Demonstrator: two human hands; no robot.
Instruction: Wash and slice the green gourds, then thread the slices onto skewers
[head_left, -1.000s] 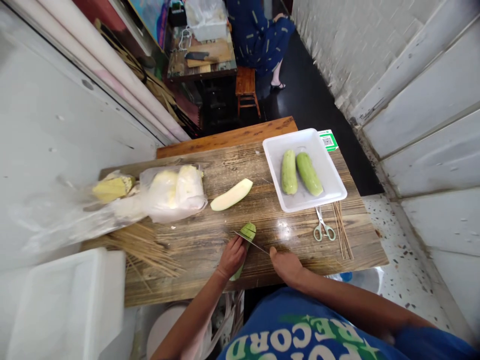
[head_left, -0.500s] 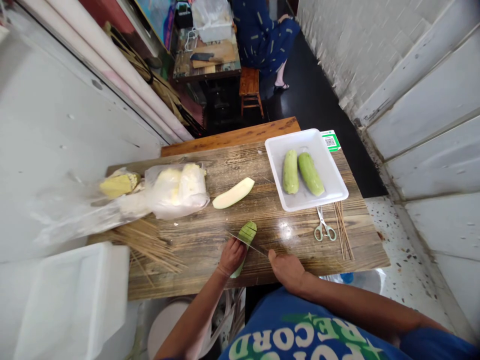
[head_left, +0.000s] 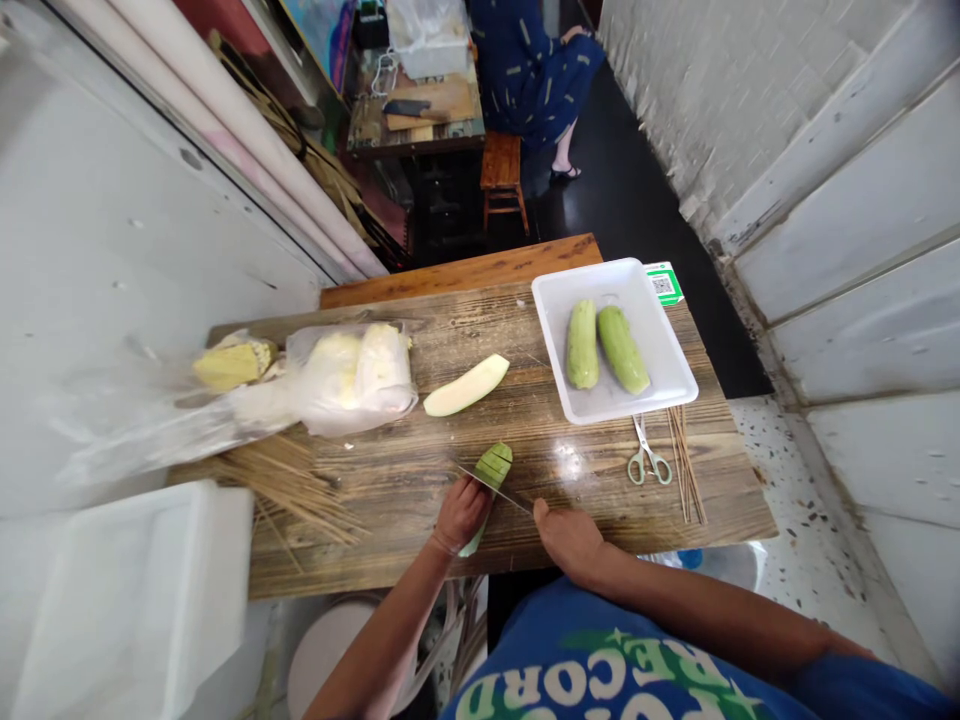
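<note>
My left hand (head_left: 463,511) presses down on a green zucchini half (head_left: 491,472) lying on the wooden table (head_left: 420,470); several cut slices stand at its far end. My right hand (head_left: 568,535) is closed on the handle of a knife (head_left: 499,487), whose blade crosses the zucchini just beyond my left fingers. Another zucchini half (head_left: 466,386) lies cut side up farther back on the table.
A white tray (head_left: 660,340) holds two whole zucchini (head_left: 600,346). Scissors (head_left: 646,456) and bamboo skewers (head_left: 684,462) lie at the right. A plastic bag of corn (head_left: 330,378) and more skewers (head_left: 292,492) lie at the left. A white tub (head_left: 127,600) stands at lower left. A person sits at a far table.
The knife blade has shifted slightly toward me along the zucchini, with another slice at the far end. Both hands stay in place.
</note>
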